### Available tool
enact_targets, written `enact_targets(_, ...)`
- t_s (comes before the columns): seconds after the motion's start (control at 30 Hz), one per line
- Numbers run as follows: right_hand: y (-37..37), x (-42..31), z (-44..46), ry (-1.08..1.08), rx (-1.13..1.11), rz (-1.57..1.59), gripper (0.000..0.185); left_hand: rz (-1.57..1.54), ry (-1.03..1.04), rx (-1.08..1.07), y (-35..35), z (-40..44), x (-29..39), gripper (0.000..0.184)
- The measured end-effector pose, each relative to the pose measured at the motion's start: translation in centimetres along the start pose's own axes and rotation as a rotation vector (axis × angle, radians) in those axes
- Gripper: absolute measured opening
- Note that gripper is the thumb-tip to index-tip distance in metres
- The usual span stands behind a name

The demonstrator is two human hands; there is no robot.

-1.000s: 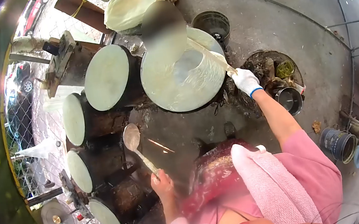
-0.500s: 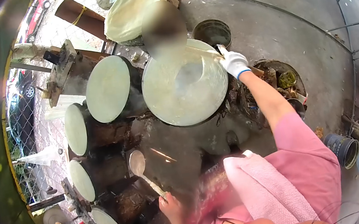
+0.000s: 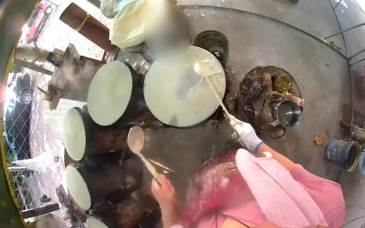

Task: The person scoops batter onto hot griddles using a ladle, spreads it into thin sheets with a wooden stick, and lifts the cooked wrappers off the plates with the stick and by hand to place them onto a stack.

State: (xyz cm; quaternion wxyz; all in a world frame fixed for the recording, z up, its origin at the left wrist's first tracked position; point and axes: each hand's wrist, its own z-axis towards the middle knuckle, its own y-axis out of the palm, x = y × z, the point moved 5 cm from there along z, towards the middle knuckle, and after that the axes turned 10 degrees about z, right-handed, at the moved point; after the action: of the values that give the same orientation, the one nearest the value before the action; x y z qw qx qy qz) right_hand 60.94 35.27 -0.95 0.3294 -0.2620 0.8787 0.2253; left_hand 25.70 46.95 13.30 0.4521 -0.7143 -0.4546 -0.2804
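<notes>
My bare left hand (image 3: 162, 191) is closed around the handle of a ladle (image 3: 136, 140), its round bowl pointing away from me over the floor. My right hand (image 3: 245, 135), in a white glove with a blue cuff, grips a long wooden-handled tool (image 3: 216, 92). The pale head of that tool rests at or just over the large round griddle (image 3: 172, 108), and its exact shape is unclear. Whitish, wet-looking batter covers the griddle's surface, with a darker patch near the middle. A blurred spot hides the griddle's far edge.
More round pans (image 3: 110, 93) coated in pale batter stand in a curve on the left. A dark bucket (image 3: 212, 45) sits behind the griddle. To the right, a round stand (image 3: 256, 109) bears a metal pot (image 3: 287, 113). Pale round sheets (image 3: 132, 24) lie stacked at the back.
My right hand has drawn back toward me from the griddle's far right edge, pulling the tool's head across the batter. My left hand with the ladle has barely moved.
</notes>
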Motion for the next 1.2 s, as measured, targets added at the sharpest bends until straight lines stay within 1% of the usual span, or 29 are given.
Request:
enact_targets(0.03,0.9,-1.5,-1.0,-0.030,-0.068,0.086,0.038,-0.022,0.003,-0.017,0.3,0.1,0.5,0.013)
enact_targets(0.1,-0.8,-3.4,-0.2,-0.198,0.029,-0.102,0.041,-0.061,0.014,-0.048,0.6,0.2,1.9,0.012)
enact_targets(0.13,-2.2,-3.4,1.0,-0.235,0.083,-0.086,0.044,-0.047,0.022,-0.067,0.3,0.5,1.8,0.012)
enact_targets(0.17,-3.8,-2.1,3.1,-0.242,0.028,-0.005,0.043,-0.060,0.026,-0.063,0.2,0.6,1.7,0.012)
enact_targets(0.23,-2.7,-2.7,1.5,-0.086,-0.041,-0.098,0.042,-0.077,0.030,-0.062,0.1,0.9,1.6,0.013)
enact_targets(0.27,-1.8,-2.9,0.7,-0.036,-0.038,-0.190,0.041,-0.073,0.037,-0.064,0.2,1.3,1.4,0.013)
enact_targets(0.3,-1.0,-2.5,0.6,-0.031,-0.062,-0.205,0.042,-0.066,0.041,-0.066,0.1,1.6,1.1,0.013)
enact_targets(0.37,-0.8,-2.6,0.8,-0.108,-0.161,-0.302,0.044,-0.058,0.054,-0.070,0.2,1.6,1.1,0.014)
enact_targets(0.43,-2.3,-4.1,2.1,-0.277,-0.102,-0.371,0.047,-0.058,0.075,-0.068,0.4,1.3,1.7,0.015)
enact_targets(0.47,-3.2,-5.6,2.3,-0.400,-0.044,-0.404,0.047,-0.059,0.075,-0.067,0.5,1.2,1.6,0.015)
enact_targets(0.5,-5.3,-5.0,4.9,-0.375,-0.009,-0.457,0.046,-0.060,0.074,-0.064,0.6,1.1,1.5,0.015)
enact_targets(0.57,-6.1,-3.9,7.1,-0.303,-0.071,-0.555,0.046,-0.069,0.046,-0.062,0.6,0.7,1.0,0.014)
enact_targets(0.63,-5.1,-2.3,7.8,-0.201,-0.226,-0.546,0.048,-0.091,0.002,-0.060,1.1,0.6,0.3,0.013)
enact_targets(0.67,-2.8,-5.5,3.6,-0.126,-0.205,-0.595,0.047,-0.093,-0.015,-0.057,1.3,0.3,0.0,0.013)
enact_targets(0.7,-2.9,-5.5,3.5,-0.124,-0.228,-0.631,0.047,-0.095,-0.031,-0.054,1.5,0.0,-0.2,0.013)
enact_targets(0.77,-3.6,-6.9,4.0,-0.230,-0.254,-0.648,0.047,-0.096,-0.052,-0.045,2.0,-0.5,-0.3,0.012)
enact_targets(0.8,-4.4,-7.4,5.3,-0.385,-0.259,-0.598,0.047,-0.089,-0.060,-0.042,2.1,-0.8,-0.4,0.012)
enact_targets(0.83,-4.4,-8.9,5.5,-0.464,-0.228,-0.518,0.045,-0.080,-0.068,-0.042,2.2,-1.0,-0.5,0.012)
enact_targets(0.9,-4.9,-9.7,7.4,-0.380,-0.205,-0.743,0.043,-0.096,-0.073,-0.040,2.4,-1.5,-0.9,0.011)
enact_targets(0.97,-3.9,-8.7,6.9,-0.138,-0.331,-0.678,0.043,-0.111,-0.075,-0.044,2.6,-1.7,-0.9,0.011)
enact_targets(1.03,-3.4,-8.2,6.1,-0.172,-0.419,-0.658,0.044,-0.125,-0.083,-0.055,2.7,-1.8,-0.7,0.011)
enact_targets(1.07,-4.2,-8.3,5.7,-0.121,-0.387,-0.732,0.043,-0.123,-0.071,-0.061,2.8,-1.5,-0.1,0.011)
enact_targets(1.17,-5.1,-10.1,5.9,-0.179,-0.348,-0.645,0.043,-0.085,-0.028,-0.125,4.0,1.5,2.1,0.013)
enact_targets(1.2,-5.6,-9.6,7.4,-0.281,-0.303,-0.632,0.044,-0.081,0.000,-0.159,4.7,3.3,2.6,0.014)
